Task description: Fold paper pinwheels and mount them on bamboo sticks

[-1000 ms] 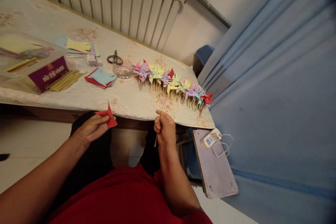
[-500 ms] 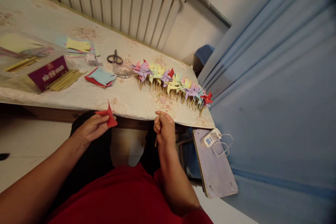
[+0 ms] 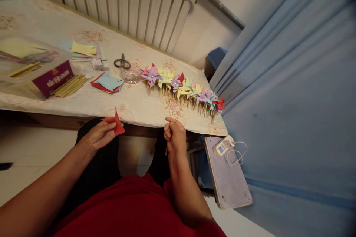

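My left hand (image 3: 101,133) is closed on a red paper pinwheel (image 3: 118,123), its folded points standing up past my fingers near the table's front edge. A thin wooden stick (image 3: 167,147) is gripped in my right hand (image 3: 175,135), roughly upright, with its lower end showing below the fist. The two hands are apart. On the table, several finished paper pinwheels (image 3: 182,89) in purple, yellow, red and blue stand in a slanting row. Loose wooden sticks (image 3: 71,85) lie in a pile at the left, beside a stack of blue and red paper pieces (image 3: 108,82).
Black-handled scissors (image 3: 122,63) lie behind a clear dish (image 3: 131,76) of small pins. Small boxes (image 3: 99,64) and cut paper sheets (image 3: 83,49) are farther back. A plastic bin (image 3: 16,89) stands at far left. A stool (image 3: 232,177) at right carries a white plug-in device (image 3: 222,147).
Both hands keep their holds and have barely moved. The view has shifted very slightly, so things at the left appear a little farther right.
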{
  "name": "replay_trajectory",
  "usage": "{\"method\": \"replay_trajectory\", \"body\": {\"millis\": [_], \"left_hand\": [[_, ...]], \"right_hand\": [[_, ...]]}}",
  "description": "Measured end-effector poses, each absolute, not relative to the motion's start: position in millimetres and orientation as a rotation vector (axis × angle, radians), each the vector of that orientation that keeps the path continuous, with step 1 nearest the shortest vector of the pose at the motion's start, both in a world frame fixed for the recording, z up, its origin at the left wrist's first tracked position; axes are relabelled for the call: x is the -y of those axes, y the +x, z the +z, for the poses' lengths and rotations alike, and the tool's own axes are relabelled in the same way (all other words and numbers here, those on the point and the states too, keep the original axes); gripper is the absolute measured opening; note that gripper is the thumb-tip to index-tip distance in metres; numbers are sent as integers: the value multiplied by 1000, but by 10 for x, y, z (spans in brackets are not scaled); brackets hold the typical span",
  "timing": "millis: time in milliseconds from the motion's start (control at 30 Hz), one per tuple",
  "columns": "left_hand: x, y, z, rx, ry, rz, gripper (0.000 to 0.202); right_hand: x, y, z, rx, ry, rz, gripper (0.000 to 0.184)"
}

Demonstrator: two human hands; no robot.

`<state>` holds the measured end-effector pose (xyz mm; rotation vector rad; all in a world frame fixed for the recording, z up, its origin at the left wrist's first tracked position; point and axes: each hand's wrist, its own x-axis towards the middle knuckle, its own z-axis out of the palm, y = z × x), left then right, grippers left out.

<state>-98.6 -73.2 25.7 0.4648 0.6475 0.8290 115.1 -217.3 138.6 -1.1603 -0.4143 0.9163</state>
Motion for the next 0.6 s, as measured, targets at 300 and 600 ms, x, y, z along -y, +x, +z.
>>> {"method": "replay_trajectory", "body": {"millis": [300, 600], "left_hand": [[717, -999, 200, -618, 473, 838, 22], [726, -995, 254, -623, 490, 811, 22]], "right_hand": [[2154, 1154, 1373, 415, -1135, 914, 22], [2133, 1140, 1356, 435, -1148, 932, 23]]}}
